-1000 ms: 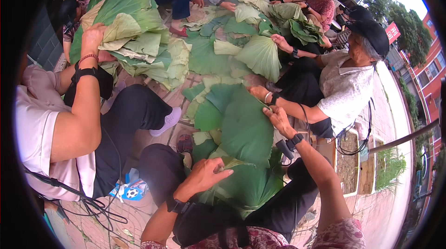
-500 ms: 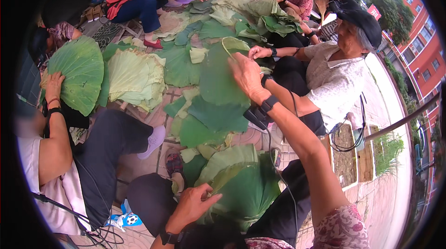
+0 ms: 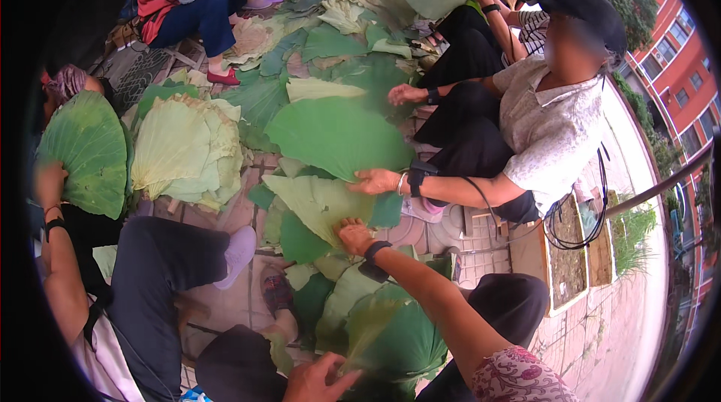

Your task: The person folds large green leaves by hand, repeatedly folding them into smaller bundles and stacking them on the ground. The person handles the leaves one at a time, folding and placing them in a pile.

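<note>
My right hand (image 3: 356, 236) reaches forward over the pile, its fingers bent over the near edge of a pale green lotus leaf (image 3: 319, 203). Low in the view, my left hand (image 3: 323, 379) has thumb and fingers curled at the edge of a folded lotus leaf (image 3: 368, 327); the lower part of this hand is cut off. That leaf belongs to a dark green bundle (image 3: 409, 334) resting between my knees. Just beyond my right hand, a co-worker's hand (image 3: 377, 181) holds a large bright green lotus leaf (image 3: 338, 135).
A co-worker in a black cap (image 3: 556, 109) sits at the right. On the left another person's hand (image 3: 51, 184) holds a green leaf (image 3: 86, 154), close to a stack of pale leaves (image 3: 184, 147). More leaves cover the paving farther off. Planter boxes (image 3: 567, 267) and looped cables stand at the right.
My right hand has come down and nearer, from beside the co-worker's hands to the pale leaf. The co-worker's large leaf now lies flatter. The whole view has shifted; my left hand appears lower.
</note>
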A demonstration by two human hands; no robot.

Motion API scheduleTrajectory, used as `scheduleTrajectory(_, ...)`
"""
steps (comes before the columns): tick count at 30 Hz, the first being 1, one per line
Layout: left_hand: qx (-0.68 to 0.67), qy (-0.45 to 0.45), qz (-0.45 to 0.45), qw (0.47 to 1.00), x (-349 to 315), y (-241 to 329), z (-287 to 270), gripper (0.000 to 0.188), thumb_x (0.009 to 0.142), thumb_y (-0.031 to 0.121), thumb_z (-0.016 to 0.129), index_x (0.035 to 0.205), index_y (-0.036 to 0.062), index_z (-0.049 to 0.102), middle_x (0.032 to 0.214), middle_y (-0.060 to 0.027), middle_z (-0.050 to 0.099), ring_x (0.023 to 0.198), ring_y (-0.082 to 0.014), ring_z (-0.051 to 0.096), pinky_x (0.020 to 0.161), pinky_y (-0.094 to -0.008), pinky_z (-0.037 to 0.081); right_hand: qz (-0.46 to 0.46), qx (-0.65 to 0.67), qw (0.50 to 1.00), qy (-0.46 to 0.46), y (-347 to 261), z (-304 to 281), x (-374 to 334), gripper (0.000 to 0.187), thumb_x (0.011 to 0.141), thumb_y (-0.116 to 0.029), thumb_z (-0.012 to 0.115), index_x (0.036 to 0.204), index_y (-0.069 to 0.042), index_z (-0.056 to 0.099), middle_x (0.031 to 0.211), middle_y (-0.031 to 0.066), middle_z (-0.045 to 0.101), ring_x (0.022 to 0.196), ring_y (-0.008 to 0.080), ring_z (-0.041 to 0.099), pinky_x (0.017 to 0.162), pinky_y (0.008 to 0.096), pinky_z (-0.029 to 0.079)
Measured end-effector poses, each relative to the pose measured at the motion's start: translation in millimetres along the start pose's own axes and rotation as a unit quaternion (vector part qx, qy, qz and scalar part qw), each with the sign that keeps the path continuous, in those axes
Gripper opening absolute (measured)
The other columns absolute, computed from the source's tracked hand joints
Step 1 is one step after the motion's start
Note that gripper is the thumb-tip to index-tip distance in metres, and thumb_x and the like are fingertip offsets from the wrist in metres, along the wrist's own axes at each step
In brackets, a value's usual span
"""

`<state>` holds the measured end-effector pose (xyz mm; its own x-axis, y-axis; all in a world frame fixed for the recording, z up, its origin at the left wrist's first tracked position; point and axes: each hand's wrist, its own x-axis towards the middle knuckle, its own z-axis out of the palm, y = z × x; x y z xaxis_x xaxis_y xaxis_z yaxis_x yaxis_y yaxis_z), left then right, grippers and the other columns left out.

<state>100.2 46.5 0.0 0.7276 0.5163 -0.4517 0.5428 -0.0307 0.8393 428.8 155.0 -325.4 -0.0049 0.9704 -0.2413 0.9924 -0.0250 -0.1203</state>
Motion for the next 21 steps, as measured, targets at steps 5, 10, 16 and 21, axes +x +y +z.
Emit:
scheduleTrajectory(5, 0.032, 0.011, -0.032, 0.999, -7.5, 8.0, -5.9, 0.03, 0.094, 0.027, 0.071, 0.11, 0.0028, 0.064, 0.086, -0.015, 0.071, 0.076, -0.0301, 0.068, 0.07, -0.0419, 0.053, -0.029, 0.075, 0.996, -0.039, -16.2, 20.7, -27.8, 0.057, 0.077, -0.016, 0.069, 0.132, -0.007, 0.055, 0.131, 0.0195, 0.056, 0.128, 0.0394, 0.051, 0.104, 0.052, 0.043)
scheduleTrajectory(10, 0.042, 0.043, 0.008, 0.998, -6.8, 0.5, -3.7, 0.032, 0.092, 0.033, 0.073, 0.102, 0.0033, 0.064, 0.076, -0.0165, 0.069, 0.071, -0.0337, 0.069, 0.065, -0.0425, 0.052, -0.033, 0.147, 0.988, -0.039, -38.2, -61.4, -77.7, 0.049, 0.085, -0.026, 0.07, 0.126, -0.002, 0.06, 0.121, 0.0227, 0.064, 0.119, 0.0395, 0.059, 0.098, 0.048, 0.048)
scheduleTrajectory(16, 0.051, 0.1, 0.055, 0.992, -9.3, -9.4, 9.1, 0.03, 0.093, 0.031, 0.07, 0.098, 0.0025, 0.066, 0.074, -0.018, 0.068, 0.073, -0.0352, 0.069, 0.066, -0.0433, 0.051, -0.132, 0.419, 0.885, -0.156, -107.1, -214.9, -171.3, 0.054, 0.098, -0.041, 0.064, 0.131, 0.001, 0.058, 0.132, 0.0217, 0.062, 0.121, 0.0367, 0.06, 0.102, 0.0417, 0.048)
scheduleTrajectory(21, 0.034, 0.142, 0.113, 0.983, -5.8, -7.2, 19.7, 0.034, 0.093, 0.034, 0.069, 0.094, 0.0002, 0.068, 0.07, -0.0192, 0.065, 0.071, -0.0373, 0.067, 0.066, -0.0437, 0.05, -0.219, 0.441, 0.844, -0.211, -143.6, -249.6, -239.4, 0.04, 0.097, -0.032, 0.068, 0.121, 0.0, 0.064, 0.109, 0.0158, 0.068, 0.099, 0.0239, 0.063, 0.086, 0.0374, 0.05)
